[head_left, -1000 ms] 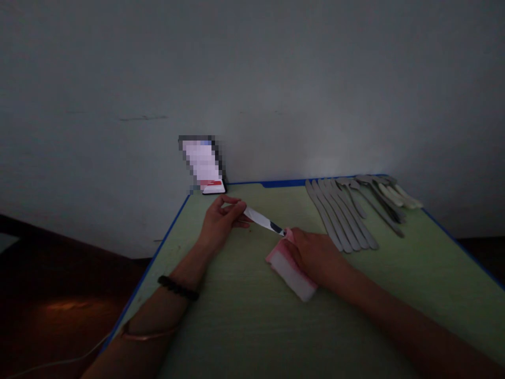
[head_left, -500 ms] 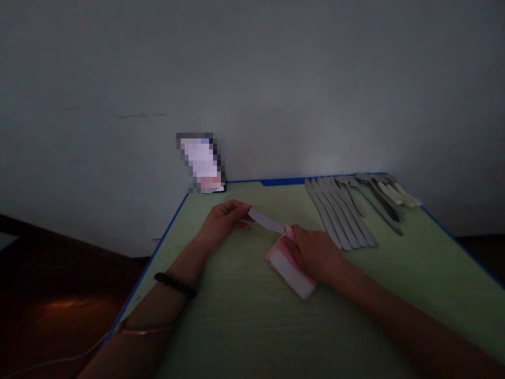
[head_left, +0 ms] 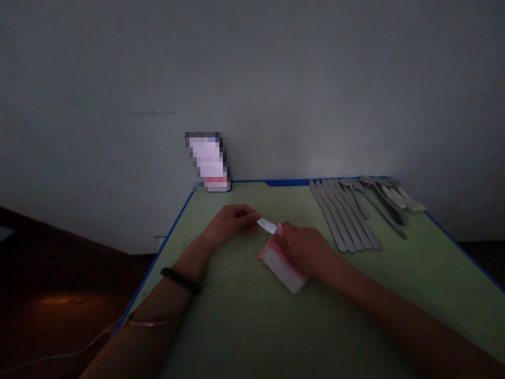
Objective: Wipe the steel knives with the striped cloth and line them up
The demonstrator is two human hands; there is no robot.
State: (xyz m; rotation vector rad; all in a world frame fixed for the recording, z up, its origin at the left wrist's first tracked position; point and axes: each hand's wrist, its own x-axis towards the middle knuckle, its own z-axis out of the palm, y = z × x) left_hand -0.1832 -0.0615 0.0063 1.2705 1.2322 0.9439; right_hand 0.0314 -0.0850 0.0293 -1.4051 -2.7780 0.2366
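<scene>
My left hand (head_left: 232, 222) pinches the handle end of a table knife (head_left: 267, 226) over the green table (head_left: 244, 316). Only a short stretch of the blade shows. The rest of the blade runs into a folded pink and white cloth (head_left: 281, 263). My right hand (head_left: 305, 250) is closed over that cloth and presses it on the table around the blade. The two hands are close together, a few centimetres apart.
A row of several knives (head_left: 345, 216) lies at the back right of the table, with several spoons (head_left: 384, 197) beside them. A lit phone (head_left: 209, 160) leans against the wall at the table's back left corner. The blue table edge (head_left: 153, 263) drops to a dark floor.
The cloth and my right hand have slid left along the blade toward my left hand. Much less of the knife shows between the hands than a second ago.
</scene>
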